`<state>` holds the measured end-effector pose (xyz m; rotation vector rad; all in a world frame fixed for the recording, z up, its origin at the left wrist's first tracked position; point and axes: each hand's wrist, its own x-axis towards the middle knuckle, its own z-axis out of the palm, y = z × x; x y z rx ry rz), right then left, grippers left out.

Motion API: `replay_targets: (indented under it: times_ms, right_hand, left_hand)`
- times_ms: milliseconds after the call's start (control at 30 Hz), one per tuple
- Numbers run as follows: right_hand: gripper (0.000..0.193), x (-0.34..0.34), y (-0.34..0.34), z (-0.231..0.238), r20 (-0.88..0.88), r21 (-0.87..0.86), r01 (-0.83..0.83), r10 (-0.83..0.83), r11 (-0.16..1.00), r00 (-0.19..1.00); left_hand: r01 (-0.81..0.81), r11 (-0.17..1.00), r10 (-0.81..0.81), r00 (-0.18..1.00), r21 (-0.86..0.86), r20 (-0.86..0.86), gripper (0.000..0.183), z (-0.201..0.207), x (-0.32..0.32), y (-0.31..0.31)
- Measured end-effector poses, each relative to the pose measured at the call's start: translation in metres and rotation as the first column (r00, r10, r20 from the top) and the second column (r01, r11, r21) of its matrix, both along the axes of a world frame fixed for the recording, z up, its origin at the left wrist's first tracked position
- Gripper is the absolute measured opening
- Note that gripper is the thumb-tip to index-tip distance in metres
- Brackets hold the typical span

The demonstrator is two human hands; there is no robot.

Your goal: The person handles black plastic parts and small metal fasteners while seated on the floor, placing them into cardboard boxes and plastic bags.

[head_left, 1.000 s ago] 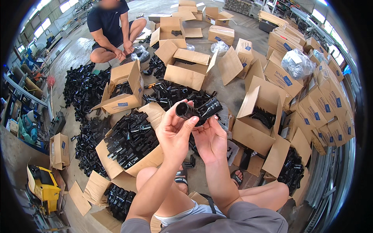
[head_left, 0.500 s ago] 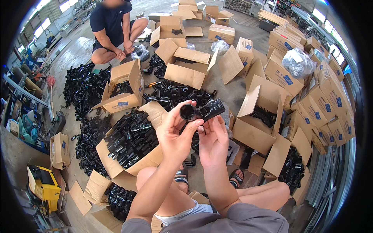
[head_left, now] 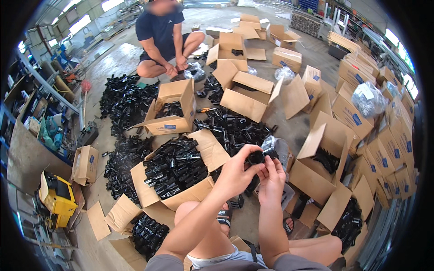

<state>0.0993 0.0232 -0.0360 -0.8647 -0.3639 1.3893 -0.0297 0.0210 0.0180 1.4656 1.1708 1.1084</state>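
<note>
A glossy black tubular fitting (head_left: 257, 157), with a round opening toward me, is held up between both hands in front of my legs. My left hand (head_left: 238, 169) is closed around its left end, the thumb along the lower side. From the right, the fingers of my right hand (head_left: 271, 177) pinch the other end. An open carton (head_left: 151, 192) heaped with similar black fittings (head_left: 176, 169) stands left of my hands. Beyond the held piece lies a loose pile of black fittings (head_left: 230, 131) on the floor.
A person (head_left: 160, 38) in dark clothes squats at the back left, hands low beside a plastic bag (head_left: 195, 71). Open cartons (head_left: 246, 101) stand ahead, and another carton (head_left: 312, 178) is at right. Stacked boxes (head_left: 384, 149) line the right side. A yellow machine (head_left: 58, 203) stands far left.
The whole view has shifted, so things appear farther right and lower. In my hands, the fitting has been turned; its length now points more away from me.
</note>
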Motion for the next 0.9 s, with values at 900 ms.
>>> replay_targets:
  times_ms: [900]
  right_hand:
    - [0.025,0.046,0.02,-0.002,0.515,0.154,-0.175,0.072,0.972,0.854]
  left_hand:
    - [0.086,0.852,0.23,0.824,-0.516,0.518,0.032,-0.017,0.015,0.002]
